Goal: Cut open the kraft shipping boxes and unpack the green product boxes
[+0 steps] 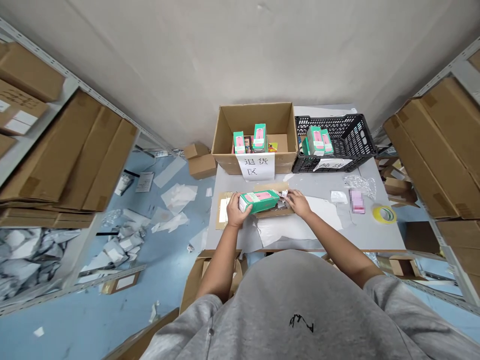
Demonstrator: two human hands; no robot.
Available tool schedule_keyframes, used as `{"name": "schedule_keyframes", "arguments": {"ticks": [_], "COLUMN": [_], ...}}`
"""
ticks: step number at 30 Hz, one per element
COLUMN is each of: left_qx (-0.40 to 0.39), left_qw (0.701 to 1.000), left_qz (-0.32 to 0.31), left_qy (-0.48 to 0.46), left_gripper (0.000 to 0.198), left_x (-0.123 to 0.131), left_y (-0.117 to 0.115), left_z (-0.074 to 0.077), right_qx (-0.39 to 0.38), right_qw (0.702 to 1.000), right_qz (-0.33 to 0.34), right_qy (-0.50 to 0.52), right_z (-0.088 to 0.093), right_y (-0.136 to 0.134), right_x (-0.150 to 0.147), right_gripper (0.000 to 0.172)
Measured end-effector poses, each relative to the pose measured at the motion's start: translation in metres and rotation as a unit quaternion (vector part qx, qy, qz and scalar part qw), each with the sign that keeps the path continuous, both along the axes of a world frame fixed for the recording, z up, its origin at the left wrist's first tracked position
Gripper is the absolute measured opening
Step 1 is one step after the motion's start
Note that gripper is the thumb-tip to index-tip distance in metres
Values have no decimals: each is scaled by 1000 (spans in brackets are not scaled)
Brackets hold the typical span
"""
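Green box [262, 201] is over the open carton [277, 213] on the bench [369, 237]. Long axis left-right, right end angled slightly away, pink face up. Left hand [236, 212] grip wraps left end; right hand [299, 203] pinches white scrap [285, 193] near right end.

We are facing a plain pale-grey wall [225, 55], which is running across behind a light-grey table [363, 237]. On our left, a metal shelving rack [79, 250] is holding brown cartons [75, 145]; on our right, another rack [465, 75] is bearing more cartons [438, 150]. Below us, a blue floor [165, 280] is showing loose white scraps of paper [180, 197], and soft, even light is filling the room.
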State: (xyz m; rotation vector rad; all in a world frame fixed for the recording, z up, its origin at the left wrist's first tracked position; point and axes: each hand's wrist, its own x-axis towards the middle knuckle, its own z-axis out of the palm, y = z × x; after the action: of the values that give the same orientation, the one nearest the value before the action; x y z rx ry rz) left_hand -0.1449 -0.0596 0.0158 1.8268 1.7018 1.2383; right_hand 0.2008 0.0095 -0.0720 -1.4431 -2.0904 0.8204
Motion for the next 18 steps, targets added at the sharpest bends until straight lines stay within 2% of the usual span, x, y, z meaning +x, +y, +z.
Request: {"name": "schedule_keyframes", "arguments": {"ticks": [4,6,9,12,15,18], "left_qx": [35,45,35,23,17,-38], "left_qw": [997,993,988,977,947,892], "left_qz": [41,52,60,68,102,141], "left_qy": [-61,-96,-140,-200,-304,-427], "left_gripper": [61,64,71,73,67,59], "left_x": [-2,0,9,22,37,52], "left_y": [-2,-2,-2,-3,-2,3], "left_z": [-3,-5,-9,-17,-27,-35], "right_qx": [-6,9,50,29,-34,-42], "right_qw": [1000,995,971,959,949,932], "right_qz": [-6,-52,-117,-80,-41,-56], "right_qy": [25,84,205,269,311,355], "right_z": [8,18,39,56,65,71], "right_y": [-3,-3,3,14,20,17], "right_x": [-3,-9,-18,-26,-31,-32], "right_gripper": [40,44,53,52,51,58]}}
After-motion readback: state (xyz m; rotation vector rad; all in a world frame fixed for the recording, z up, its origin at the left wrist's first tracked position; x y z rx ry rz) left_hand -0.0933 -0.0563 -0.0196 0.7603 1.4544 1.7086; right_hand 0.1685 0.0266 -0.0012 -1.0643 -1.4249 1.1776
